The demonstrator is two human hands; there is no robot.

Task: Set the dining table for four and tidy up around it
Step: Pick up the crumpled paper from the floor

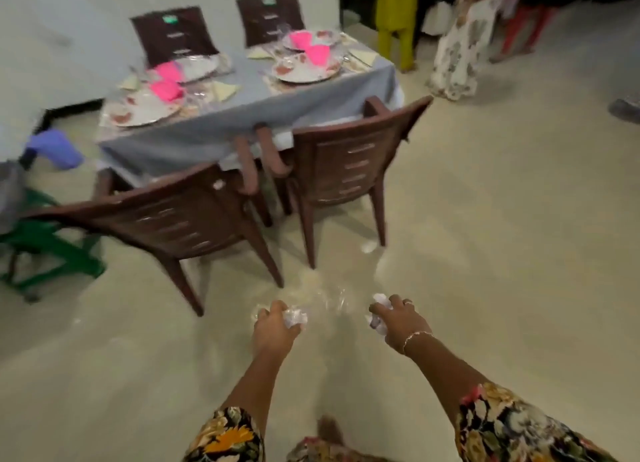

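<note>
Head view: our left hand (273, 326) grips a paper wad (295, 319), our right hand (398, 323) clutches a second wad (378, 320). Ahead, a loose scrap (369, 246) lies beside the chair (346, 164) leg, nearer our right hand, so probably its job. The set table (194, 139) is just past that chair.

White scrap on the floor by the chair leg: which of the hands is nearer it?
Right. The right hand, gripping crumpled paper, is nearer the camera than the scrap and slightly to its right. The left hand, also gripping a wad, lies farther off to its left.
</note>
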